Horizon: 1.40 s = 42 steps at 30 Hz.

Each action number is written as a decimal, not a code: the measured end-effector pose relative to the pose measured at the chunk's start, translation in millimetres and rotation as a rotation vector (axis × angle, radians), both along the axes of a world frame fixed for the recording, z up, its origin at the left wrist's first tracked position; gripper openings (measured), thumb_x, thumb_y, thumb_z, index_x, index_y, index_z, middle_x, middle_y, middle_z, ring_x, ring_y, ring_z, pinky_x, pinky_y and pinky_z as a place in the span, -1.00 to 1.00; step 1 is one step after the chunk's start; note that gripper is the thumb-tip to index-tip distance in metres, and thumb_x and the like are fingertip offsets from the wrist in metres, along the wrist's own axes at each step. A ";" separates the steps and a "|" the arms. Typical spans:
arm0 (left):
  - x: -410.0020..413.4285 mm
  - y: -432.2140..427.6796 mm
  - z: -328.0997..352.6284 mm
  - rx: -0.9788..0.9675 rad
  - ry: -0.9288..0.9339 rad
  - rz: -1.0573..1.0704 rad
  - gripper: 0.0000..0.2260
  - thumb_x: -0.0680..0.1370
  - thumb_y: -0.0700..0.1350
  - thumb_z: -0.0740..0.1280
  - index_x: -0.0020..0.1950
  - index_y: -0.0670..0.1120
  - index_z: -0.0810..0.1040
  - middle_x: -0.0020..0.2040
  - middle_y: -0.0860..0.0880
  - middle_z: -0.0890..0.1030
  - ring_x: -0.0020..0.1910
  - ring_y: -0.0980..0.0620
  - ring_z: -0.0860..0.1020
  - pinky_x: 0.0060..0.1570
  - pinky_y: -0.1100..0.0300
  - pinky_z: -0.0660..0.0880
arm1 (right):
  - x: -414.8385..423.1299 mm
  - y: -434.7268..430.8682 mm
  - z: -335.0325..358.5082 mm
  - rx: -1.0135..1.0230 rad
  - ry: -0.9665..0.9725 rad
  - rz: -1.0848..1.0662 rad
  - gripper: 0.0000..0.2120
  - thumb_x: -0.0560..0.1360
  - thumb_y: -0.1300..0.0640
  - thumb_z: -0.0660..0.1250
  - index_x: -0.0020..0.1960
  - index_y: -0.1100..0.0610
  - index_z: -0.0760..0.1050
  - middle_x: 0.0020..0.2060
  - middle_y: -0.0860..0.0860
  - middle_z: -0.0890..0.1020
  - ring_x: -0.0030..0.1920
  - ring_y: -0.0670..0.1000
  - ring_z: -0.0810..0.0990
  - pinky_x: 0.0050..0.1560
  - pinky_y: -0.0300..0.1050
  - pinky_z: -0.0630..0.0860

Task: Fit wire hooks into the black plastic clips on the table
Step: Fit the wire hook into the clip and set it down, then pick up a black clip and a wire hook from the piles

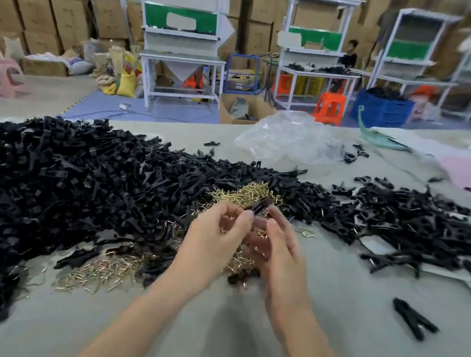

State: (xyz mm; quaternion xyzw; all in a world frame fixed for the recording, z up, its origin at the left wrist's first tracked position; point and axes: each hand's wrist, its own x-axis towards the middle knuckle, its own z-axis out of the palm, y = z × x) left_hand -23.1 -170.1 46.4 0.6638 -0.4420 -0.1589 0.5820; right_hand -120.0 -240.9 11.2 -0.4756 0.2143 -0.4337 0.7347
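My left hand (215, 237) and my right hand (276, 246) meet over the middle of the table (232, 347). Together they hold one black plastic clip (259, 206) at their fingertips, just above a heap of brass-coloured wire hooks (244, 195). The left thumb and fingers pinch its near end; the right fingers curl against its other side. Whether a hook sits in the clip is hidden by the fingers. A huge pile of black clips (58, 181) fills the left, and a flatter pile of clips (405, 227) lies to the right.
More wire hooks (96, 270) are scattered at the front left. A single black clip (412, 320) lies alone at the right. A crumpled clear plastic bag (290, 137) sits at the far edge. Workbenches, cartons, stools and a seated person stand beyond the table.
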 end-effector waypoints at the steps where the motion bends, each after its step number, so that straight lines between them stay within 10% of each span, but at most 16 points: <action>1: -10.9 -28.6 11.3 0.015 0.010 -0.063 -0.88 0.63 0.04 0.31 0.04 0.04 0.60 -0.19 0.20 0.68 -0.27 0.32 0.59 -0.29 0.45 0.45 | -14.0 -6.6 3.9 0.042 -0.023 -0.076 -0.79 0.66 0.09 0.25 0.25 -0.08 0.56 0.03 0.02 0.73 -0.06 0.00 0.71 -0.11 -0.13 0.63; 7: -71.4 -121.6 45.8 0.162 -0.144 -0.279 -0.54 0.67 0.08 0.22 0.53 -0.02 0.31 0.47 0.00 0.40 0.40 0.05 0.40 0.37 0.17 0.34 | -91.5 -26.5 24.8 0.069 0.058 -0.349 -0.80 0.65 0.13 0.25 0.20 -0.07 0.57 0.01 -0.04 0.72 -0.12 -0.02 0.71 -0.16 -0.16 0.57; 12: -53.2 -51.2 -1.5 0.155 -0.370 -0.146 -0.62 0.66 0.07 0.21 0.47 0.07 0.36 0.39 0.12 0.39 0.22 0.39 0.36 0.29 0.42 0.29 | -103.3 -17.8 21.3 -0.034 0.118 -0.356 -0.77 0.64 0.24 0.24 0.15 -0.03 0.57 -0.05 0.00 0.69 -0.22 -0.04 0.66 -0.19 -0.19 0.56; 19: 29.8 93.8 -62.7 0.395 -0.805 0.325 -0.37 0.59 0.34 -0.01 0.35 -0.07 0.55 0.33 -0.09 0.51 0.33 -0.16 0.44 0.34 -0.14 0.39 | -31.3 34.4 -4.3 -0.373 0.333 -0.112 -0.66 0.63 0.20 0.25 0.14 -0.26 0.52 -0.06 -0.23 0.61 -0.19 -0.12 0.58 -0.17 -0.33 0.48; 26: 75.3 134.8 -76.7 0.643 -0.580 0.531 -0.45 0.62 0.26 0.05 0.54 0.02 0.29 0.56 -0.10 0.26 0.56 -0.10 0.14 0.53 -0.06 0.09 | 60.1 77.9 -28.0 -1.021 0.716 -0.023 -0.62 0.66 0.09 0.14 0.46 -0.11 0.33 0.31 -0.18 0.45 0.29 -0.16 0.40 0.33 -0.21 0.35; 31: 102.1 123.1 -77.5 0.620 -0.640 0.580 -0.61 0.65 0.05 0.17 0.48 0.03 0.37 0.44 -0.02 0.43 0.46 -0.05 0.31 0.45 0.01 0.23 | 103.5 74.0 -36.3 -1.210 0.945 -0.030 -0.57 0.68 -0.02 0.06 0.54 -0.04 0.27 0.48 -0.05 0.36 0.49 -0.02 0.27 0.51 -0.04 0.15; 42: 120.2 118.8 -79.4 0.465 -0.661 0.550 -0.77 0.60 -0.19 0.30 0.19 0.05 0.60 0.06 0.07 0.60 0.03 -0.05 0.53 0.05 -0.01 0.45 | 114.5 64.9 -37.1 -1.215 0.925 -0.055 -0.79 0.61 -0.01 0.29 0.23 -0.06 0.55 0.19 -0.13 0.55 0.21 -0.02 0.50 0.24 -0.09 0.35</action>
